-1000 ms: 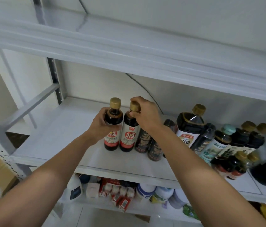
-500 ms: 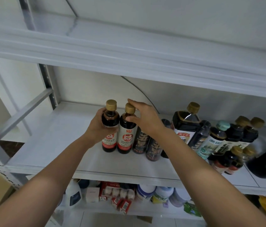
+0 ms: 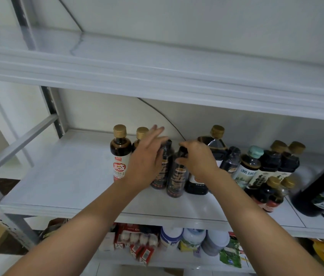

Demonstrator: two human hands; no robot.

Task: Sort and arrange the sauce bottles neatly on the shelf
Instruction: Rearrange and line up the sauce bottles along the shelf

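Two red-labelled, gold-capped sauce bottles stand side by side on the white shelf (image 3: 67, 176): one in plain sight (image 3: 120, 154), the other (image 3: 142, 134) partly behind my left hand. Neither is held. My left hand (image 3: 147, 162) has its fingers spread, against the left side of a dark, black-capped bottle (image 3: 164, 168). My right hand (image 3: 197, 158) curls around the neck of a second dark bottle (image 3: 177, 178) just to the right. Both dark bottles stand upright and touch each other.
Right of my hands crowd a big gold-capped jug (image 3: 215, 140), a clear-necked bottle (image 3: 232, 158), a teal-capped bottle (image 3: 249, 166), two tall dark bottles (image 3: 270, 162), small ones in front (image 3: 266, 192) and a large tilted dark bottle (image 3: 320, 188). Boxes (image 3: 137, 242) and jars (image 3: 171, 238) fill the shelf below.
Both hands let go of the two red-labelled bottles and moved right onto the pair of dark black-capped bottles. The view shifted slightly.
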